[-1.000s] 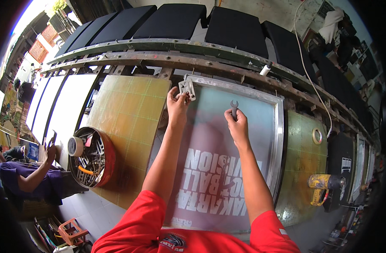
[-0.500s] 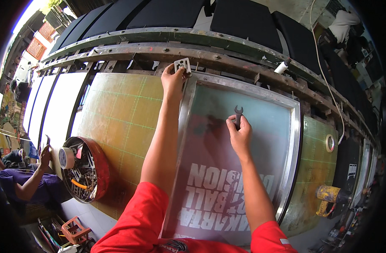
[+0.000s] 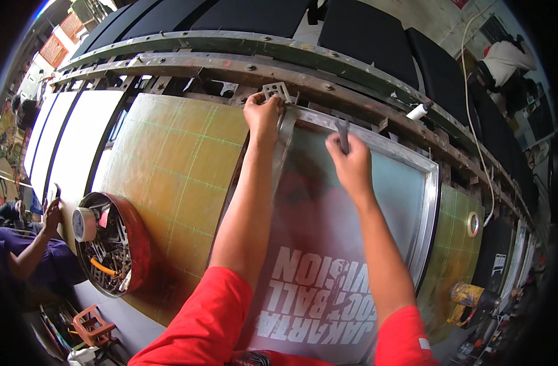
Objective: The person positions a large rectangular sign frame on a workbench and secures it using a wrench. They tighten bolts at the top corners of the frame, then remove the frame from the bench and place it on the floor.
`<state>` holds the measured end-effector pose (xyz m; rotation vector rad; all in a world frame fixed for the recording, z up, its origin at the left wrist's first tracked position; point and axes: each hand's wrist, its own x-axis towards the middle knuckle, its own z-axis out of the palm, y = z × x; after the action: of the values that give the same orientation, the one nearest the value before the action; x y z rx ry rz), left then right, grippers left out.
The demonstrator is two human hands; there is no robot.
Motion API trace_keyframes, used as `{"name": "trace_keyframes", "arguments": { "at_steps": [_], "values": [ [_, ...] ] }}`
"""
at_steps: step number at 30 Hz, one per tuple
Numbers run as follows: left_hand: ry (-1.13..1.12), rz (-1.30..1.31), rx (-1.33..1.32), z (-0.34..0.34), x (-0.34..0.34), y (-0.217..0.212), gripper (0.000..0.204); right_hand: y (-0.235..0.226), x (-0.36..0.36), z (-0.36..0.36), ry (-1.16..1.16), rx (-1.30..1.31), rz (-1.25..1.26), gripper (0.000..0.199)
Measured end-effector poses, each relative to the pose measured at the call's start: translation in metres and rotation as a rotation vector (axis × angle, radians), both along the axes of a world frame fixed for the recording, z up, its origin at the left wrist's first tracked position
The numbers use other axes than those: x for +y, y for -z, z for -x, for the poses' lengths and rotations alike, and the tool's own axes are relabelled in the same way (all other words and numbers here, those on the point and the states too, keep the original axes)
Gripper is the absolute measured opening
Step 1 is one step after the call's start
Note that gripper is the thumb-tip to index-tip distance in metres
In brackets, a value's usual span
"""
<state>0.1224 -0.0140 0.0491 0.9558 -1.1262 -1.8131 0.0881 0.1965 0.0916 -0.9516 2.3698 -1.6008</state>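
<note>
My left hand reaches to the far left corner of a screen-printing frame. Its fingers close on a small light metal plate with holes, held tilted at that corner beside the rail. Over the upper part of the frame's mesh, my right hand grips a dark open-end wrench, its head pointing away from me and slightly blurred. White block lettering, seen reversed, fills the near part of the mesh.
Long metal rails run across behind the frame. On the left board stands a red round tub of metal parts and a tape roll. A yellow power drill lies right. At far left a person's hand shows.
My right hand with the wrench has moved away from me, toward the frame's far edge. The plate in my left hand has turned and tilts more. The whole view has shifted slightly.
</note>
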Motion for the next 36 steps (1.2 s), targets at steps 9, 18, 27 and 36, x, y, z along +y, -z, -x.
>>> {"name": "trace_keyframes", "arguments": {
  "at_steps": [9, 18, 27, 36],
  "values": [
    [-0.056, -0.005, -0.054, 0.002, 0.005, -0.005, 0.026, 0.006, -0.11, 0.058, -0.263, 0.354, -0.173, 0.022],
    [-0.085, 0.086, -0.279, 0.01, -0.004, 0.012, 0.025, -0.011, -0.118, 0.066, -0.333, 0.346, -0.378, 0.018],
    [-0.035, 0.056, -0.254, 0.011, -0.007, 0.009, 0.023, -0.009, -0.12, 0.072, -0.355, 0.32, -0.38, 0.018],
    [0.028, 0.01, -0.247, 0.01, -0.009, 0.006, 0.021, 0.007, -0.119, 0.085, -0.378, 0.072, -0.278, 0.014]
  ]
}}
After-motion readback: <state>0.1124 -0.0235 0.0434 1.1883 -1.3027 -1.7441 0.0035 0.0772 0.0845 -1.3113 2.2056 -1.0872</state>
